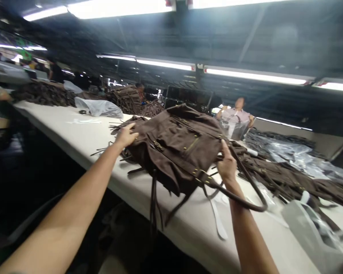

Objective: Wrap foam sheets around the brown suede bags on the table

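Note:
A dark brown handbag (174, 146) with brass-coloured fittings and zips is held tilted over the near edge of the pale table. My left hand (127, 135) grips its left end, thumb and fingers closed on the fabric. At the opposite end, my right hand (227, 161) holds the bag near the base of a handle, its index finger pointing up along the side. A rolled handle (255, 207) loops out over my right forearm. Thin dark straps (154, 198) dangle below the bag. Behind the bag, some dark laces lie on the tabletop.
The long table (65, 127) carries a clear plastic bag (100, 107) and heaps of brown bags (42, 93). More brown bags (274, 173) lie on the right, near plastic wrapping (297, 152) and a grey bin (311, 228). A person (236, 116) stands across the table holding clear plastic.

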A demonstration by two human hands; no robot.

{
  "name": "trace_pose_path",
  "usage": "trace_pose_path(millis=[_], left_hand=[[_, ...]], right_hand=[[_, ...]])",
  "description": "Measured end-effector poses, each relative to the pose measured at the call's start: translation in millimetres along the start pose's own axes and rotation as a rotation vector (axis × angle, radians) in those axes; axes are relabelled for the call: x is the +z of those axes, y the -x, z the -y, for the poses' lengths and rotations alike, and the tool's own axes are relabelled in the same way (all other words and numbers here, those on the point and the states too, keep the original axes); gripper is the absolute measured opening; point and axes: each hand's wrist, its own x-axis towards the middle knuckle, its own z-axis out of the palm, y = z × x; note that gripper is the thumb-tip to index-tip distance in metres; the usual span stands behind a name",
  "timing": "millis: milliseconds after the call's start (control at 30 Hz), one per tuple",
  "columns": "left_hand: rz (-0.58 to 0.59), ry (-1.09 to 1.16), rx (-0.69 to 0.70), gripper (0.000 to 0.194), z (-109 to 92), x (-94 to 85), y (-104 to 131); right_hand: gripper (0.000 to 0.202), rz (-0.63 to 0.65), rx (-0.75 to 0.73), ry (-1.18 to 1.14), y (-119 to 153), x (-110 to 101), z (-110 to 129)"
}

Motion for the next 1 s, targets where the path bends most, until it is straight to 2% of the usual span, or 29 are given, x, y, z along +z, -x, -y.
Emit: trace_pose_path(millis=[67, 133, 167, 233, 300, 400, 467, 567, 633, 733, 800, 900, 967, 1000], left_hand=[[-0.024, -0.063, -0.026, 0.044, 7.6, 12.6, -4.1], [0.038, -0.062, 0.017, 0.044, 13.0, 32.4, 14.1], [0.1, -0.046, 0.051, 0.042, 15.0, 44.2, 29.6], [0.262, -0.019, 0.157, 0.04, 17.9, 69.1, 67.4], [0.454, -0.011, 0.335, 0.052, 19.4, 92.7, 105.4], [0.731, -0.031, 0.56, 0.072, 19.9, 123.6, 146.4], [0.821, -0.055, 0.581, 0.082, 19.5, 143.9, 160.4], [0.792, -0.142, 0.564, 0.084, 18.3, 177.9, 168.3], [0.776, -0.233, 0.603, 0.064, 16.7, 199.8, 169.2], [0.816, -0.289, 0.685, 0.025, 12.2, 222.7, 166.1], [0.826, -0.269, 0.7, 0.015, 8.9, 229.7, 160.8], [0.812, -0.237, 0.668, 0.015, 6.0, 228.6, 147.7], [0.776, -0.174, 0.578, 0.013, 5.4, 220.8, 136.7], [0.74, -0.088, 0.481, 0.013, 5.0, 215.0, 131.1]], right_hand=[[0.072, 0.193, 0.122, -0.095, 18.0, 8.0, -6.8], [0.072, 0.413, 0.21, -0.235, 35.1, 21.6, -10.2], [0.069, 0.479, 0.235, -0.299, 42.9, 28.1, -11.1], [0.069, 0.522, 0.3, -0.443, 57.3, 35.4, -12.3], [0.068, 0.55, 0.365, -0.69, 70.4, 31.6, -13.4], [0.06, 0.567, 0.42, -1.054, 86.4, 9.7, -17.9], [0.059, 0.556, 0.415, -1.149, 93.8, -6.0, -24.0], [0.061, 0.564, 0.408, -1.182, 101.0, -17.2, -38.0], [0.055, 0.514, 0.461, -1.12, 104.1, -14.7, -49.9], [0.043, 0.357, 0.58, -0.918, 106.1, -2.7, -70.8], [0.041, 0.28, 0.644, -0.802, 104.8, 5.5, -86.9], [0.035, 0.225, 0.706, -0.718, 99.6, 14.1, -113.8], [0.033, 0.208, 0.729, -0.688, 95.8, 17.6, -131.7], [0.033, 0.204, 0.74, -0.667, 94.3, 19.0, -139.7]])
